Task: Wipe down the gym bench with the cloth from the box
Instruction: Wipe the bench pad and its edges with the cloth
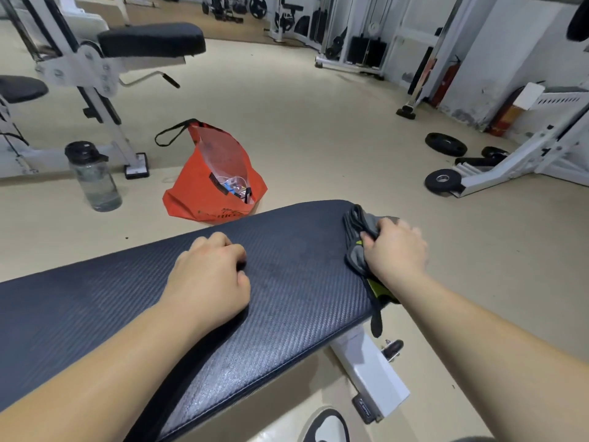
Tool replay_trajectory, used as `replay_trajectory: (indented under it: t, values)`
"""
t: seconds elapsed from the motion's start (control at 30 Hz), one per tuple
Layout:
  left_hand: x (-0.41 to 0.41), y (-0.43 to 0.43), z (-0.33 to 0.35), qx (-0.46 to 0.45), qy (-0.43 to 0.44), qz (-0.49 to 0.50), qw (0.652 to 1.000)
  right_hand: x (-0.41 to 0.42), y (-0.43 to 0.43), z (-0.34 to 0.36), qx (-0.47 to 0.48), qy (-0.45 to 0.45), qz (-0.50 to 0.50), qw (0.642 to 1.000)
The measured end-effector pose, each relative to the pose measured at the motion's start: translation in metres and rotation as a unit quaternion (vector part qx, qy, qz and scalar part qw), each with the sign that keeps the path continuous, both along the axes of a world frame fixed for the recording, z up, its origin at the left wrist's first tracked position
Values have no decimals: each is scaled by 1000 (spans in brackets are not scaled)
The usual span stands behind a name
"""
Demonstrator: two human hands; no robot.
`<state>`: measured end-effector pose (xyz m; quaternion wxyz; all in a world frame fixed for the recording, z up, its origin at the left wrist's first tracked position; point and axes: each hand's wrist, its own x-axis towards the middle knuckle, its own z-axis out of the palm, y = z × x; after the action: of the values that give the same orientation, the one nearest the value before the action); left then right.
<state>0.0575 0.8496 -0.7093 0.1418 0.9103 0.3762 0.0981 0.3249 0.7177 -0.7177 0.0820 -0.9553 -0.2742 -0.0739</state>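
Right hand (395, 250) grips the cloth (354, 222), seemingly soft and light, bunched at the end of the bench (95, 301); left hand (210, 272) rests curled, empty.

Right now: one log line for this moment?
step: wiping | right hand: grips cloth at bench end | left hand: curled, rests on bench

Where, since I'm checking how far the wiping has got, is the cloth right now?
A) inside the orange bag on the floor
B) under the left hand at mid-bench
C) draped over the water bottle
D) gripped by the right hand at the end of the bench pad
D: the right hand grips the grey cloth at the end of the bench pad, while the left hand holds nothing.
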Motion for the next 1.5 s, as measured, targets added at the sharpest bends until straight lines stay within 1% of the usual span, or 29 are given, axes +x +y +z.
replay_trajectory:
  t: [0.1, 0.17, 0.23, 0.3, 0.37, 0.43, 0.47, 0.5, 0.53, 0.57, 0.6, 0.67, 0.7, 0.77, 0.8, 0.87, 0.93, 0.97, 1.03, 1.07, 1.1, 1.13, 1.17, 1.23, 1.3, 1.37, 1.43, 1.47, 1.5]
  values:
    - [-6, 4, 0, -1, -3, 8, 1000, -5, 28, -3, 21, 0, 3, 1000]
    - [-12, 6, 2, -5, -14, 11, 1000, -15, 49, -2, 24, 15, 24, 999]
    - [-20, 10, 4, -9, -28, 15, 999, -35, 69, 2, 20, 29, 68, 997]
    - [-32, 16, 6, -7, -40, 25, 999, -67, 85, 6, 8, 38, 157, 987]
    - [-46, 22, 8, 3, -45, 40, 998, -105, 93, 10, -4, 48, 281, 958]
    - [-57, 27, 12, 17, -43, 50, 998, -133, 89, 12, -5, 72, 404, 912]
    - [-61, 28, 13, 21, -43, 53, 997, -136, 84, 12, -4, 84, 449, 890]
    - [-63, 28, 15, 21, -47, 55, 997, -133, 79, 13, -5, 91, 474, 876]
    - [-63, 27, 17, 18, -53, 55, 997, -123, 75, 14, -7, 90, 475, 875]
    - [-62, 25, 18, 14, -58, 52, 997, -109, 71, 13, -7, 85, 453, 887]
    - [-61, 23, 19, 12, -63, 47, 997, -94, 67, 13, -8, 74, 410, 909]
    - [-59, 19, 18, 7, -67, 35, 997, -62, 57, 13, -1, 44, 275, 961]
    - [-59, 17, 17, 5, -67, 29, 997, -47, 52, 13, 6, 41, 197, 980]
    - [-59, 14, 15, 8, -63, 15, 998, -30, 42, 16, 0, 80, 64, 995]
    - [-58, 13, 14, 13, -60, 9, 998, -30, 39, 19, -9, 108, 28, 994]
    - [-59, 11, 14, 18, -51, -1, 999, -40, 40, 25, -21, 133, 34, 990]
    - [-59, 10, 15, 20, -48, -6, 999, -65, 41, 31, -43, 129, 93, 986]
    - [-59, 8, 16, 20, -47, -6, 999, -79, 41, 34, -49, 143, 136, 979]
    - [-59, 4, 18, 17, -46, -7, 999, -105, 39, 41, -41, 217, 235, 947]
    - [-58, 2, 18, 15, -46, -9, 999, -115, 37, 46, -20, 262, 264, 928]
    - [-58, 0, 19, 12, -45, -10, 999, -116, 36, 48, 16, 286, 275, 918]
    - [-58, -2, 19, 7, -41, -9, 999, -112, 37, 46, 53, 282, 267, 920]
    - [-58, -3, 19, 4, -37, -8, 999, -103, 37, 42, 70, 260, 248, 931]
    - [-58, -6, 19, -2, -28, -3, 1000, -89, 36, 36, 29, 232, 207, 950]
    - [-59, -8, 18, -5, -19, -2, 1000, -85, 36, 34, 7, 271, 195, 943]
    - [-58, -9, 18, -4, -13, -2, 1000, -91, 37, 41, 1, 311, 216, 925]
    - [-57, -10, 18, -6, -7, 1, 1000, -97, 35, 50, -6, 308, 241, 920]
    - [-56, -10, 17, -8, -8, 1, 1000, -98, 34, 54, 6, 298, 238, 924]
    - [-54, -10, 17, -9, -12, 2, 1000, -95, 31, 57, 38, 288, 219, 931]
